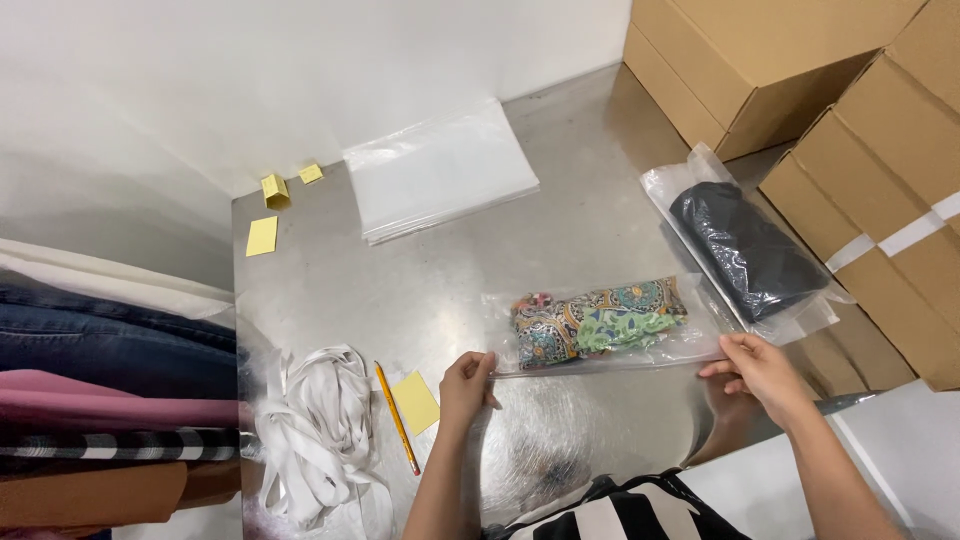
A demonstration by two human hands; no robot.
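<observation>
Pinching the near edge of a clear bag [600,325] of patterned fabric, the left hand [468,385] grips one corner and the right hand [760,368] the other. The bag lies flat on the steel counter [450,270], beside a bagged black garment [745,250].

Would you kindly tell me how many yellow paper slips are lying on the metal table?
4: two small ones near the far left corner, one just below them, one beside the pencil. Others may be hidden.
</observation>
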